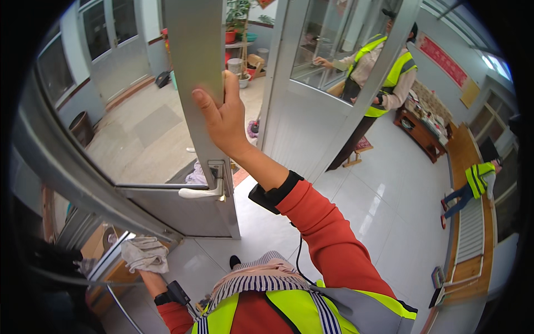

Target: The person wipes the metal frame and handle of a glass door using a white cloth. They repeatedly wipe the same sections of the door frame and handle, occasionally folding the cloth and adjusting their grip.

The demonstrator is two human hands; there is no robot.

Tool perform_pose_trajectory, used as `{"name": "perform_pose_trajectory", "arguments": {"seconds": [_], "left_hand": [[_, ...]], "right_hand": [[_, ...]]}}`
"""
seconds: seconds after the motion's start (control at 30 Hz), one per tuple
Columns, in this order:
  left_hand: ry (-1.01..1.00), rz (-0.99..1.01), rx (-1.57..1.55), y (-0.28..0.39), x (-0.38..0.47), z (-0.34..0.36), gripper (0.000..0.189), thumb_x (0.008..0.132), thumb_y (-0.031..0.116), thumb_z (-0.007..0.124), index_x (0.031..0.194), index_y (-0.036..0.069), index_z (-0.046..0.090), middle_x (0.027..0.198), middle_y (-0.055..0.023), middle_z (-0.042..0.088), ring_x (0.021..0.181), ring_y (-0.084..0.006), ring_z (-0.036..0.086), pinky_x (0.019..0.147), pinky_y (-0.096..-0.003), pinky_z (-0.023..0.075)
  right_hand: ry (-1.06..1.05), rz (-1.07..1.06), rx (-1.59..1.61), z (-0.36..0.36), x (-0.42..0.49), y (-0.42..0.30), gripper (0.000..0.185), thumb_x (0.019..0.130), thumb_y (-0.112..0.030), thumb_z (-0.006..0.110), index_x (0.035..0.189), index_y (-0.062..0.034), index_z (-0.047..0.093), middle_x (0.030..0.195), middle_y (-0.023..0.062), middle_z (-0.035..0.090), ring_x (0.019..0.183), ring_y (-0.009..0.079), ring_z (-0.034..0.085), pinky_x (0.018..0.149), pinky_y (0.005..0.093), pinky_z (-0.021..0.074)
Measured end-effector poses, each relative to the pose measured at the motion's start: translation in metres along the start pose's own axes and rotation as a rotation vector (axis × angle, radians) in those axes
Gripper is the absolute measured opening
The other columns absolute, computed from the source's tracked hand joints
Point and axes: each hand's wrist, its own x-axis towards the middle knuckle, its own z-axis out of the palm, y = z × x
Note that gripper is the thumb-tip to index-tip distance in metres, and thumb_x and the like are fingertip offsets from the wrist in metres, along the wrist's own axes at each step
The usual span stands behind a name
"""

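Observation:
My right hand (228,119) grips the upright edge of a metal-framed glass door (194,54); the thumb lies on the near face and the other fingers curl around the edge. Below it, a pale lever handle (202,193) projects from the lock plate. At the lower left, my left hand (151,279) holds a crumpled whitish cloth (146,254) that hides most of the fingers. The cloth is beside the foot of the curved metal frame (104,188). Whether it touches the frame cannot be told.
A second door leaf (308,121) stands to the right, with a person in a hi-vis vest (398,79) behind it. Another person (477,179) bends by a wooden ledge (463,144). A low wooden table (421,133) bears clutter. Potted plants (238,16) stand outside; white tiles (375,208) cover the floor.

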Motion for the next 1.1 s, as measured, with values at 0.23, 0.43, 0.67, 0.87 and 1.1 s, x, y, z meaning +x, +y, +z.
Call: {"name": "perform_pose_trajectory", "arguments": {"seconds": [0.23, 0.43, 0.67, 0.87, 1.1], "left_hand": [[0.035, -0.114, -0.053, 0.012, -0.123, -0.052, 0.024, 0.091, 0.031, 0.057, 0.094, 0.007, 0.059, 0.094, -0.0143, 0.066, 0.087, -0.0281, 0.063, 0.078, -0.0371, 0.0529], [0.127, -0.19, -0.093, 0.028, -0.236, -0.102, 0.024, 0.091, 0.03, 0.057, 0.097, 0.007, 0.057, 0.096, -0.0143, 0.065, 0.088, -0.0279, 0.063, 0.078, -0.0368, 0.0534], [0.181, -0.235, -0.168, 0.048, -0.304, -0.127, 0.026, 0.092, 0.03, 0.056, 0.101, 0.006, 0.055, 0.097, -0.0143, 0.064, 0.088, -0.0276, 0.062, 0.079, -0.0366, 0.0539], [0.165, -0.2, -0.229, 0.057, -0.304, -0.129, 0.027, 0.093, 0.03, 0.056, 0.104, 0.005, 0.054, 0.099, -0.0144, 0.063, 0.089, -0.0273, 0.062, 0.079, -0.0363, 0.0543], [0.087, -0.165, -0.254, 0.063, -0.297, -0.125, 0.029, 0.094, 0.03, 0.056, 0.108, 0.005, 0.052, 0.1, -0.0144, 0.062, 0.09, -0.027, 0.062, 0.08, -0.036, 0.0548]], "right_hand": [[0.037, -0.045, -0.059, 0.001, -0.029, -0.04, 0.06, 0.091, -0.052, 0.061, 0.117, -0.0025, 0.041, 0.089, 0.0206, 0.062, 0.079, 0.0433, 0.062, 0.064, 0.0465, 0.0476], [0.09, -0.008, -0.187, 0.016, -0.066, -0.09, 0.062, 0.088, -0.052, 0.065, 0.118, -0.0011, 0.046, 0.091, 0.0226, 0.062, 0.08, 0.0449, 0.062, 0.063, 0.0499, 0.0468], [0.108, -0.065, -0.185, 0.03, -0.09, -0.127, 0.058, 0.089, -0.05, 0.065, 0.115, -0.0025, 0.046, 0.09, 0.0176, 0.062, 0.078, 0.0401, 0.063, 0.064, 0.0467, 0.0481], [0.05, -0.056, -0.195, 0.032, -0.101, -0.147, 0.056, 0.091, -0.048, 0.062, 0.117, -0.0026, 0.045, 0.095, 0.0161, 0.062, 0.08, 0.038, 0.064, 0.065, 0.0452, 0.0489], [-0.002, -0.094, -0.2, 0.035, -0.115, -0.17, 0.052, 0.092, -0.045, 0.061, 0.117, -0.0031, 0.045, 0.098, 0.015, 0.059, 0.084, 0.0372, 0.063, 0.069, 0.0459, 0.048]]}}
